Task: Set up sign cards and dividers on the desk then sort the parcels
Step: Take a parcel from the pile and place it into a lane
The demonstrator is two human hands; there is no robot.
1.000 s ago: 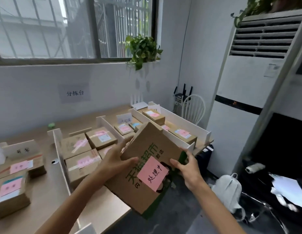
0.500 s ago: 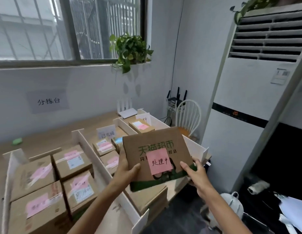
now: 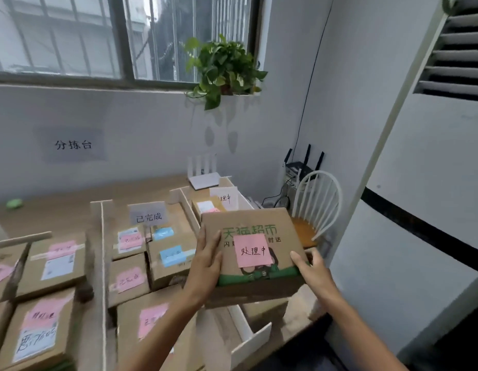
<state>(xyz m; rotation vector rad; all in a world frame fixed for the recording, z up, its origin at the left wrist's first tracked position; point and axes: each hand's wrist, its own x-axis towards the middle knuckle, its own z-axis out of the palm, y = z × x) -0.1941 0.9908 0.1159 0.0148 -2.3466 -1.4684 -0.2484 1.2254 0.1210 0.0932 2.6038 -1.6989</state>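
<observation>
Desk [image 3: 66,212] getting pretty full of sorted parcels between white dividers [image 3: 102,263].
Box [image 3: 248,253] with a pink note [image 3: 252,250] is being held over the rightmost section, just in front of its sign card [image 3: 224,198]; left hand [image 3: 205,266] and right hand [image 3: 311,271] are both clamping its sides.
</observation>
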